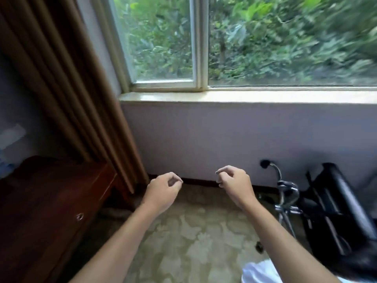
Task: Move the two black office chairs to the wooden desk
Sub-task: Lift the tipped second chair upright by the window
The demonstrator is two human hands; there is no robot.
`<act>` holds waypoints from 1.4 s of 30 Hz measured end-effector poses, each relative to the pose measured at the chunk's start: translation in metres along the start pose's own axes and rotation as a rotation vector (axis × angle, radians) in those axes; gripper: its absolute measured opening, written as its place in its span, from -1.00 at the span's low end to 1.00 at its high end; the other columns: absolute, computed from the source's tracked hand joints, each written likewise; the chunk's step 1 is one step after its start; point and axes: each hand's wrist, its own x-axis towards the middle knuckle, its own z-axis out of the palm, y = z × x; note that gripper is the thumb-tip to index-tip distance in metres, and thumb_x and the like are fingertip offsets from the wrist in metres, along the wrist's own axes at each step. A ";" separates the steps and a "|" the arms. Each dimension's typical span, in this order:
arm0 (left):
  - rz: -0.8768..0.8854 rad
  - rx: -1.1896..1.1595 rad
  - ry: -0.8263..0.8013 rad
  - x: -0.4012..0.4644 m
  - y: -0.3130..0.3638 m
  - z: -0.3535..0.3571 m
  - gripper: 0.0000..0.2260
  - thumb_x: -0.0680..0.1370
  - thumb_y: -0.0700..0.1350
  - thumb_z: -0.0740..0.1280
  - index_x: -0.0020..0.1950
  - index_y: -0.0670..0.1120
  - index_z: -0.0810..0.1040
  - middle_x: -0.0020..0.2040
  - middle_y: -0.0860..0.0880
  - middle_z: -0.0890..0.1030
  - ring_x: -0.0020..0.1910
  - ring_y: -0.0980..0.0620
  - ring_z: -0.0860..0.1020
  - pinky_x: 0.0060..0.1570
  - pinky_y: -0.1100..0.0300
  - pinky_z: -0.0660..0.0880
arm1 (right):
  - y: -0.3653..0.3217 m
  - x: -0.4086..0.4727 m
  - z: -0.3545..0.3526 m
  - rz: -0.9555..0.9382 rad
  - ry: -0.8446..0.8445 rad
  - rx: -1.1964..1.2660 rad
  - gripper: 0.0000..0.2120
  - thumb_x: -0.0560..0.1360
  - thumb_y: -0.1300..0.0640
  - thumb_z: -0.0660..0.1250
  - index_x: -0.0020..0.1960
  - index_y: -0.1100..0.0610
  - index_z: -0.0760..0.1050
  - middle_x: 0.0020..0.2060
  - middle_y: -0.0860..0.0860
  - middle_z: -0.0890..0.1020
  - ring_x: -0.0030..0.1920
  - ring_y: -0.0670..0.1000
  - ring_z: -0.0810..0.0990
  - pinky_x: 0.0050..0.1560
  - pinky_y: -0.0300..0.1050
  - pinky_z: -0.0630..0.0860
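A black office chair [338, 209] stands at the right edge, partly cut off, with chrome arm tubing [285, 197] on its left side. The dark wooden desk [51, 203] with a drawer fills the lower left. My left hand [163, 190] and my right hand [234, 184] hang in front of me over the floor, between desk and chair. Both have fingers loosely curled and hold nothing. Neither hand touches the chair or the desk. A second chair is not in sight.
A white wall [204, 139] with a window sill [224, 97] and window faces me. A brown curtain [71, 88] hangs by the desk. Patterned beige carpet [193, 242] covers the floor. A black wall socket [265, 164] sits low near the chair.
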 end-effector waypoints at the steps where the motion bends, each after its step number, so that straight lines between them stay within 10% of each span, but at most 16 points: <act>1: 0.052 0.006 -0.052 0.015 0.019 0.019 -0.90 0.50 -0.03 0.33 -0.19 0.08 0.63 -0.25 0.18 0.66 -0.16 0.21 0.58 -0.14 0.23 0.47 | 0.009 0.010 -0.023 0.027 0.065 0.027 -0.82 0.39 0.10 0.24 -0.27 -0.04 0.61 -0.38 -0.06 0.67 -0.23 0.04 0.66 -0.02 0.08 0.59; 14: 0.495 0.088 -0.654 0.185 0.161 0.204 -0.86 0.50 -0.05 0.28 -0.16 0.13 0.62 -0.26 0.20 0.65 -0.15 0.19 0.59 -0.10 0.22 0.49 | 0.108 0.099 -0.163 0.384 0.593 0.085 -0.77 0.40 0.15 0.20 -0.27 -0.02 0.62 -0.42 -0.04 0.67 -0.41 -0.05 0.62 -0.25 -0.08 0.59; 23: 0.787 0.231 -0.943 0.250 0.259 0.310 -0.89 0.49 -0.01 0.27 -0.13 0.10 0.61 -0.28 0.16 0.60 -0.17 0.10 0.56 -0.23 0.24 0.39 | 0.147 0.127 -0.220 0.611 0.895 0.083 -0.75 0.29 0.00 0.15 -0.25 -0.19 0.60 -0.41 -0.08 0.67 -0.33 0.02 0.65 -0.06 0.12 0.62; 32: 0.752 0.459 -1.045 0.276 0.283 0.450 -0.79 0.49 0.02 0.27 0.08 0.04 0.56 0.04 0.03 0.60 0.05 0.00 0.55 -0.02 0.18 0.45 | 0.251 0.196 -0.319 0.761 0.864 0.024 -0.79 0.39 0.07 0.18 -0.20 -0.16 0.57 -0.22 -0.08 0.65 -0.08 0.10 0.61 -0.01 0.02 0.55; 42: 0.508 0.870 -1.059 0.319 0.264 0.635 -0.51 0.48 0.05 0.28 0.38 -0.03 0.30 0.28 -0.11 0.40 0.30 -0.13 0.35 0.25 0.00 0.36 | 0.411 0.282 -0.388 0.962 0.561 -0.203 -0.57 0.48 0.03 0.21 0.35 -0.03 0.34 0.24 0.05 0.45 0.22 0.12 0.44 0.09 -0.01 0.38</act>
